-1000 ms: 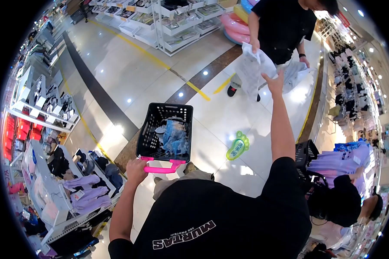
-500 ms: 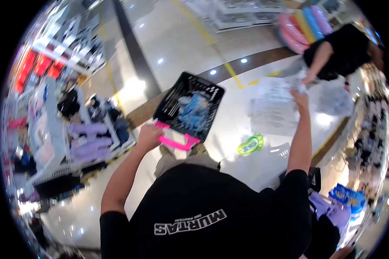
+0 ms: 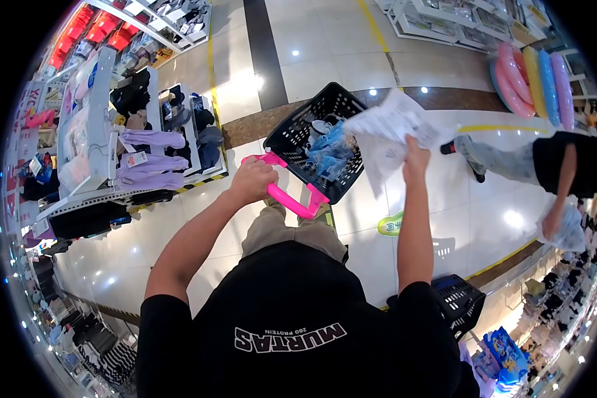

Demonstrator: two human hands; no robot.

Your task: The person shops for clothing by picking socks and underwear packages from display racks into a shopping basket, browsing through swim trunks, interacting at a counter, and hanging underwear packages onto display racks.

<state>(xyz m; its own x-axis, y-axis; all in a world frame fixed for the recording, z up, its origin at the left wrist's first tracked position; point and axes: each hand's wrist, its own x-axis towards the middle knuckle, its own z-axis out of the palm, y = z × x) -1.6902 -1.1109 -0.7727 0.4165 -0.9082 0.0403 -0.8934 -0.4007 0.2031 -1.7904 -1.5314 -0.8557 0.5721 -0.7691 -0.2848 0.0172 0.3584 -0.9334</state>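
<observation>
My left hand is closed around the pink handle of a black plastic shopping basket. Inside the basket lie blue, wrinkled packaged items, too jumbled to name. Out to the right, my right hand grips a whitish plastic bag with printing on it. The bag hangs over the basket's right rim and hides part of it. What the bag contains, if anything, I cannot make out.
At right, a person in black carries a clear plastic bag. Racks with lilac clothing stand left. Pastel swim rings are back right. Another black basket is at lower right. A green floor sticker lies ahead.
My right hand has drawn the bag leftward, away from the other person's hand and toward the basket. That person has moved off to the right. The basket sits slightly farther right in view.
</observation>
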